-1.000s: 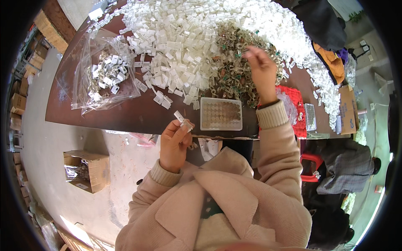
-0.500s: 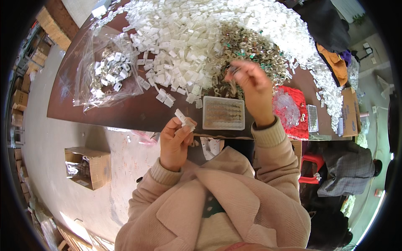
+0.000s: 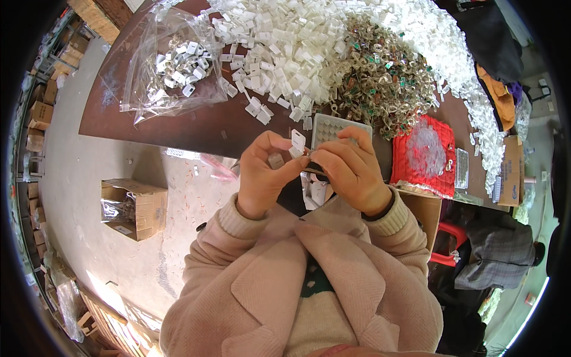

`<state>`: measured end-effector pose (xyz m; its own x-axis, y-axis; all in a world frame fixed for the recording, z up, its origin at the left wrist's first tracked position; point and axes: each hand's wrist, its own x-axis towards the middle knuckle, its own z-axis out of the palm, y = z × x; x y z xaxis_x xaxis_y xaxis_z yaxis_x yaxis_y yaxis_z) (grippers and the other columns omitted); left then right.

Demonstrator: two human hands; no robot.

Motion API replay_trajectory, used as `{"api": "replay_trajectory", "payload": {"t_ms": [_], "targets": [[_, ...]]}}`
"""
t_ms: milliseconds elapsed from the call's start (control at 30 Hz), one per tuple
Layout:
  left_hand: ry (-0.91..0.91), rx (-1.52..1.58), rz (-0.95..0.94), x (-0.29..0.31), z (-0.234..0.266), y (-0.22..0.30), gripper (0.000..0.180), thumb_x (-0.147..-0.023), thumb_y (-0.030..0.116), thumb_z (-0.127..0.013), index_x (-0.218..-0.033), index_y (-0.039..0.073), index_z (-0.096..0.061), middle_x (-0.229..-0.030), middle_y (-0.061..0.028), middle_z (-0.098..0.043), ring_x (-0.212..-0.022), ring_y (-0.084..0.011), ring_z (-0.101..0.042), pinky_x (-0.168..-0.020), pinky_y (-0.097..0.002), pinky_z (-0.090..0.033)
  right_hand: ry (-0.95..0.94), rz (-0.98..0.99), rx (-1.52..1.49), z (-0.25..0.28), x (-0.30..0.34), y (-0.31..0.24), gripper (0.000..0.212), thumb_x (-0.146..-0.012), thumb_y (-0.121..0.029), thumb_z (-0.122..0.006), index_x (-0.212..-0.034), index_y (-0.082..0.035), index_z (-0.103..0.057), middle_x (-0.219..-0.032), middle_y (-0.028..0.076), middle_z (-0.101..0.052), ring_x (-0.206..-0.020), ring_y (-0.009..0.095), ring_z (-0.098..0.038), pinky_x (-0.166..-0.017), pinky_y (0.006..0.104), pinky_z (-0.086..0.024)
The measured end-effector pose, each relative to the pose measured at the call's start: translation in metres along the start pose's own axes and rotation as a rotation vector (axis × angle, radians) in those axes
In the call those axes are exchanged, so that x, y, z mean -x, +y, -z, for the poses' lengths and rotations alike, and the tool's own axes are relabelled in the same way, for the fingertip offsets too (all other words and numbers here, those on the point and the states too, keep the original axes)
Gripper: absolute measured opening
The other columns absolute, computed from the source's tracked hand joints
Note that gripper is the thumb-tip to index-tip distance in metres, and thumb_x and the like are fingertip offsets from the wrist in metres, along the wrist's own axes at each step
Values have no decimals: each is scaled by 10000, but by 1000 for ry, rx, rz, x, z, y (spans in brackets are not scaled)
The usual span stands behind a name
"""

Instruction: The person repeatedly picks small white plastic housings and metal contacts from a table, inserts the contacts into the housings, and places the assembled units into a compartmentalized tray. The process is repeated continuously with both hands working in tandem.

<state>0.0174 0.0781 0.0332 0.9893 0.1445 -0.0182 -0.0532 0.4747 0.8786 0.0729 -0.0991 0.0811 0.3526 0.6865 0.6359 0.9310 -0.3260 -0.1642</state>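
Observation:
Low over the table's near edge, my left hand point(image 3: 264, 175) pinches a small white plastic tag point(image 3: 298, 141) between thumb and fingers. A second small white piece point(image 3: 275, 160) shows inside that hand's curl. My right hand point(image 3: 354, 172) is closed in a pinch, its fingertips meeting the left thumb beside the tag. Whatever lies in the right fingertips is too small and covered to make out. Just beyond the right hand is a clear tray point(image 3: 324, 126) with rows of round bumps, partly hidden by it.
Beyond lie heaps of white plastic tags point(image 3: 279, 47) and small metal rings point(image 3: 380, 77), some with green stones. A clear bag point(image 3: 140, 89) is on the left. On the right are a red cloth point(image 3: 404, 160) and a clear box point(image 3: 461, 168). A carton point(image 3: 148, 211) stands on the floor.
My right hand has come back from the ring heap to meet the left hand. The left hand has shifted right and up, still holding the white tag. The view has shifted slightly.

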Motion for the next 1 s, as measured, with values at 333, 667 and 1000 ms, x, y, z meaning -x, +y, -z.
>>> {"api": "replay_trajectory", "payload": {"t_ms": [333,667,1000], "targets": [[-70,-479,-310,16,2,3,248,-767,-94,-720,-928,31,-579,-934,-71,-695,-733,-40,-567,-600,-188,-454,-30,-519,-401,10,4,-18,233,-753,51,-735,-962,-49,-708,-850,106,-693,-747,245,-690,-664,310,-561],[113,-156,-405,16,-12,-13,273,-811,-144,-630,-963,28,-482,-939,-174,-686,-826,-164,-674,-679,-267,-546,216,-634,-518,-11,10,-34,276,-771,27,-766,-1023,-30,-668,-877,109,-673,-771,189,-696,-666,278,-545],[197,216,-232,16,-19,-18,214,-861,-79,-638,-934,53,-486,-929,-141,-690,-706,-95,-580,-649,-223,-483,141,-85,-88,-12,17,-25,374,-765,-25,-672,-1134,31,-647,-1011,143,-646,-831,281,-637,-746,382,-526]]}}
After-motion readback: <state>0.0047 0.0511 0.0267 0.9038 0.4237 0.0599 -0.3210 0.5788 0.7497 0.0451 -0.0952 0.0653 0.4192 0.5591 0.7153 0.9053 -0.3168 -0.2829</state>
